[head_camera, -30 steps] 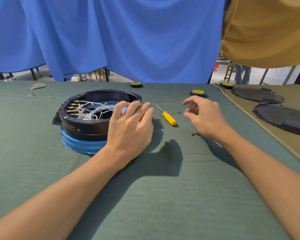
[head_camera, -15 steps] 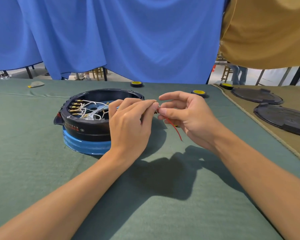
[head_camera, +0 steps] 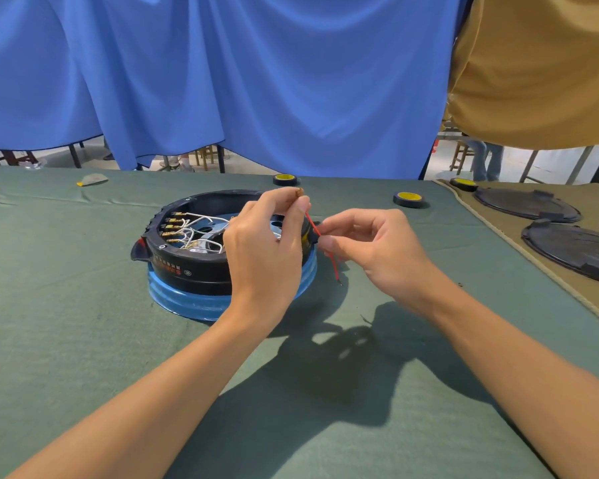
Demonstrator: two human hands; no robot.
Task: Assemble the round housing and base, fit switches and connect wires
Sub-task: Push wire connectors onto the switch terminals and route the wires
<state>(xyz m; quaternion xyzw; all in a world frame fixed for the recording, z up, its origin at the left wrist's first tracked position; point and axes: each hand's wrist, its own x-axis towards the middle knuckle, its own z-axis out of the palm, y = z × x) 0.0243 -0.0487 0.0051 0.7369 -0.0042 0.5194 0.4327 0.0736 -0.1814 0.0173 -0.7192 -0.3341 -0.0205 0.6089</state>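
A desk (head_camera: 83, 340) draped in dark green cloth carried a round black plastic housing (head_camera: 187, 267) seated on a ribbed blue base (head_camera: 180, 299) left of centre, white wires (head_camera: 194, 229) coiled inside it. Toward the far edge lay a small grey scrap (head_camera: 92, 179) at the left and two black tape rolls with yellow cores (head_camera: 408, 199), well apart from each other. On the right, an olive-brown mat (head_camera: 498, 229) with a corded edge bore a third roll (head_camera: 463, 184) and two flat dark round lids (head_camera: 526, 209).
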